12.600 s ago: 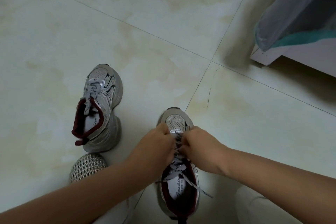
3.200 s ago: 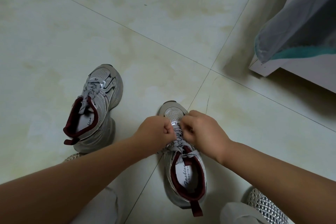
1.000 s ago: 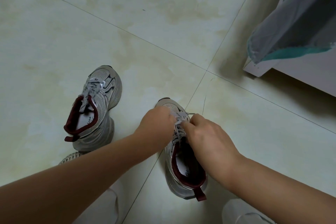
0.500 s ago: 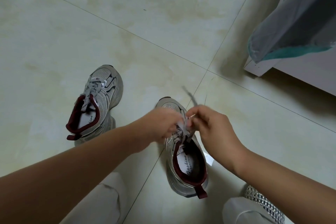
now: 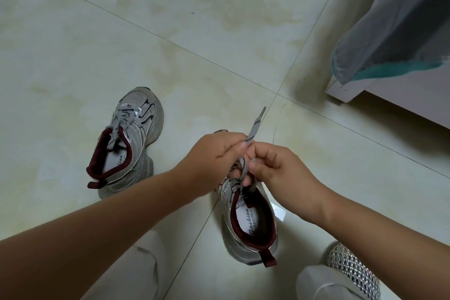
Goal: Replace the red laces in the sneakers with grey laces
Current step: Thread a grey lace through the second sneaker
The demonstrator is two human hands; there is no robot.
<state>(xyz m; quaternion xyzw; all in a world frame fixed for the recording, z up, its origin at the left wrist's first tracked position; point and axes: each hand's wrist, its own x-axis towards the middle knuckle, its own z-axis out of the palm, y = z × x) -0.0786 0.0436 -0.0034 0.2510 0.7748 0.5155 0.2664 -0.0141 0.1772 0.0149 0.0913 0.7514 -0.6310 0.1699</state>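
Both hands meet above the near sneaker [image 5: 253, 224], which stands on the tiled floor [image 5: 97, 56] directly beneath them. The left hand [image 5: 214, 156] pinches the grey lace [image 5: 253, 131] between thumb and forefinger, its tipped end sticking up and away past the knuckles. The right hand [image 5: 280, 168], touching the left, curls its fingers round a lower stretch of the same lace. The second sneaker [image 5: 131, 139], already laced grey, stands well to the left of the left hand.
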